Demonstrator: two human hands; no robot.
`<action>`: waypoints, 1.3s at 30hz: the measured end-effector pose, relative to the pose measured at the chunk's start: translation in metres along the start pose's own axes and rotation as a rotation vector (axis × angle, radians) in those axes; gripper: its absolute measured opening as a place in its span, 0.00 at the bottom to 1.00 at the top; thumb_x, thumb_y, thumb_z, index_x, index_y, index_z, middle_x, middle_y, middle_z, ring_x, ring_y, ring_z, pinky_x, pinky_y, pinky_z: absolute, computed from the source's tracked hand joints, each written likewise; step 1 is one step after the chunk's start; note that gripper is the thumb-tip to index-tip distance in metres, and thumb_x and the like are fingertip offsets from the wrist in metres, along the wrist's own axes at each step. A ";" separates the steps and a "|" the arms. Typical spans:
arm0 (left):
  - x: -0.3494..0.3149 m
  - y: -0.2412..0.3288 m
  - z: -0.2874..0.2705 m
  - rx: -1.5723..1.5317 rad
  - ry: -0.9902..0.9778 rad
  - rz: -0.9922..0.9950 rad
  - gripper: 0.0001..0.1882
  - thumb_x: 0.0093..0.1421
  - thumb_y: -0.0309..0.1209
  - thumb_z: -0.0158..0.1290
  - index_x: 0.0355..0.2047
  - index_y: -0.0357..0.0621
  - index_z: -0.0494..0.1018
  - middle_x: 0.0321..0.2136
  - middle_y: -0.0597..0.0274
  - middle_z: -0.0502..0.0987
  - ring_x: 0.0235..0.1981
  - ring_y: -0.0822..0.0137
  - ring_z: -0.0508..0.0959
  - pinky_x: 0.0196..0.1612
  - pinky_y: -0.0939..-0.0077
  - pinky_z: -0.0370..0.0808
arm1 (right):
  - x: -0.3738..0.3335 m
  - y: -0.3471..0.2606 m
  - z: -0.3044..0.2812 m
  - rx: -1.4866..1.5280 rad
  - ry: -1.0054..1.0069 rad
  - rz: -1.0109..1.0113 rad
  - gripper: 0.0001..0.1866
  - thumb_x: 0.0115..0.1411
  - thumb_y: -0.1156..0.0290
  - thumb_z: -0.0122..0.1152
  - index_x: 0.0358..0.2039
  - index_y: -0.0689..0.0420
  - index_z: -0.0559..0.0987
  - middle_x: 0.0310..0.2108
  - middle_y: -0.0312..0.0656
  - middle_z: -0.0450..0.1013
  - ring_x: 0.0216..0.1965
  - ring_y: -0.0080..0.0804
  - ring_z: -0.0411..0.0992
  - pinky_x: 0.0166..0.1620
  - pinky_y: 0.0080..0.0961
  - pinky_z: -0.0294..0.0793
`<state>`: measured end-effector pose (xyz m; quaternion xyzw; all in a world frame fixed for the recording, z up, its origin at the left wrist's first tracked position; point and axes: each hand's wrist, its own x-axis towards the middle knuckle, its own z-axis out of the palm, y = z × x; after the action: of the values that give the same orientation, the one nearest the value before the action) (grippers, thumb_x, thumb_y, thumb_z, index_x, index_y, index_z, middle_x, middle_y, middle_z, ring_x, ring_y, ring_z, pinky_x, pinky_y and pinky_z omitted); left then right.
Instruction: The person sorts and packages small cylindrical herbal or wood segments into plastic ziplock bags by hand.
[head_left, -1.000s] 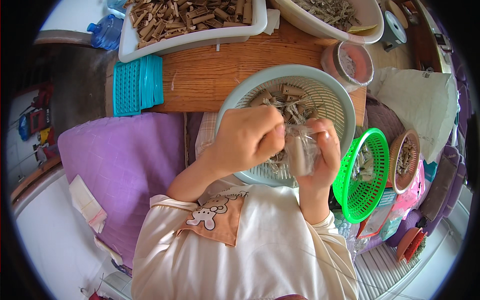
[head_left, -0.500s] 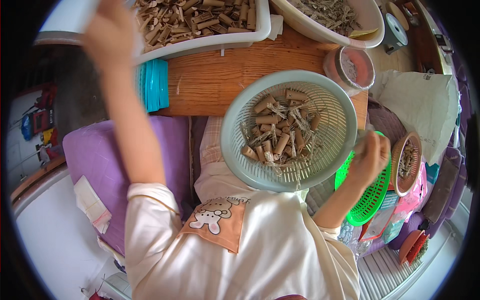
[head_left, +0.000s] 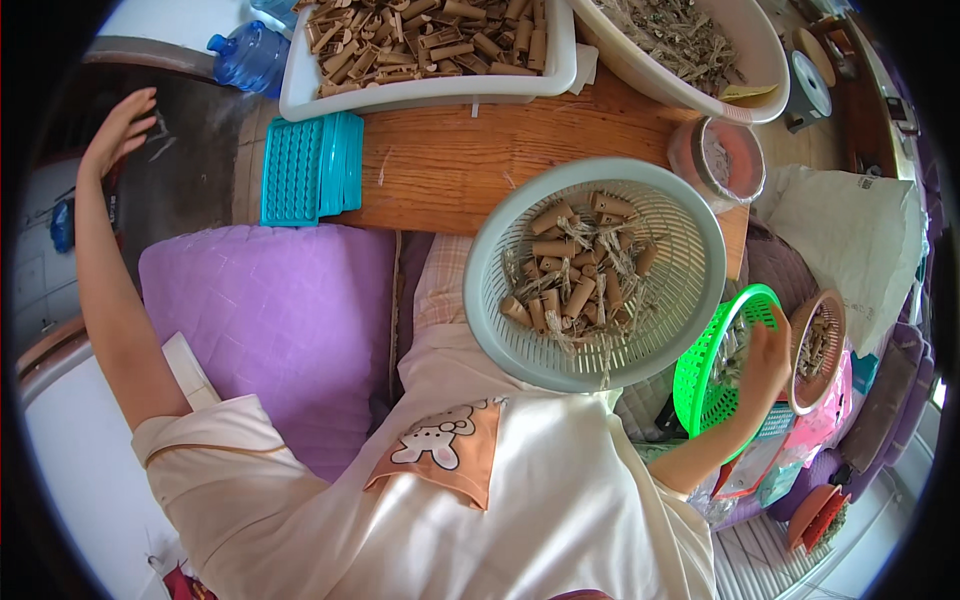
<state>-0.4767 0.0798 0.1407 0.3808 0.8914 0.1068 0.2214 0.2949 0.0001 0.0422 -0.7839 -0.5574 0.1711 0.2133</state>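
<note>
My left hand (head_left: 122, 133) is stretched far out to the left, fingers extended and holding nothing. A pale, wispy scrap (head_left: 160, 133) shows just beside its fingers; I cannot tell whether it is in the air or on the floor. At the right, my right hand (head_left: 764, 352) is over the edge of a bright green basket (head_left: 690, 385), its fingers loosely extended. Clear, crumpled material (head_left: 733, 350) lies inside that basket. A grey-green colander (head_left: 488, 290) rests by my lap, holding short brown tubes (head_left: 578, 296) tangled with clear stringy wrapping.
A white tub (head_left: 430, 108) of brown pieces and a pale basin (head_left: 655, 85) of stringy material stand on the wooden table (head_left: 440, 160). Nearby are turquoise trays (head_left: 292, 172), a pink container (head_left: 680, 155), a brown basket (head_left: 833, 320), a purple cushion (head_left: 270, 320) and blue bottles (head_left: 250, 58).
My left hand has swung out left and down, away from the white tub. My right hand has moved slightly down, its fingers loosening. The view has shifted a little.
</note>
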 end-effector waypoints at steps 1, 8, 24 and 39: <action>0.003 -0.009 -0.010 -0.107 -0.082 0.010 0.22 0.55 0.49 0.45 0.48 0.57 0.65 0.40 0.73 0.70 0.35 0.76 0.70 0.37 0.80 0.67 | 0.000 -0.023 0.017 0.085 -0.134 -0.114 0.15 0.51 0.76 0.54 0.42 0.56 0.72 0.26 0.42 0.71 0.25 0.28 0.70 0.30 0.24 0.68; -0.040 0.024 -0.018 0.746 0.482 0.438 0.22 0.54 0.49 0.46 0.22 0.39 0.64 0.14 0.53 0.64 0.17 0.60 0.67 0.24 0.72 0.63 | -0.029 -0.089 0.100 -0.119 -0.692 -0.848 0.17 0.41 0.81 0.58 0.35 0.56 0.74 0.32 0.42 0.66 0.36 0.39 0.66 0.38 0.33 0.67; -0.346 -0.077 0.031 0.228 -0.005 -0.484 0.24 0.54 0.51 0.44 0.32 0.40 0.69 0.21 0.58 0.73 0.25 0.69 0.73 0.25 0.76 0.68 | -0.039 -0.093 0.099 -0.315 -0.708 -1.075 0.15 0.42 0.78 0.57 0.34 0.56 0.72 0.29 0.43 0.60 0.34 0.40 0.61 0.39 0.34 0.63; -0.361 -0.035 0.102 0.264 0.547 -0.085 0.19 0.45 0.37 0.55 0.34 0.40 0.66 0.26 0.56 0.68 0.26 0.60 0.68 0.29 0.70 0.65 | -0.030 -0.101 0.094 -0.138 -0.745 -1.082 0.17 0.46 0.78 0.55 0.40 0.59 0.71 0.37 0.46 0.66 0.38 0.44 0.65 0.42 0.35 0.65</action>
<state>-0.2295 -0.2048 0.1518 0.3256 0.9393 0.0790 -0.0738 0.1568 0.0144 0.0161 -0.2936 -0.9188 0.2637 0.0114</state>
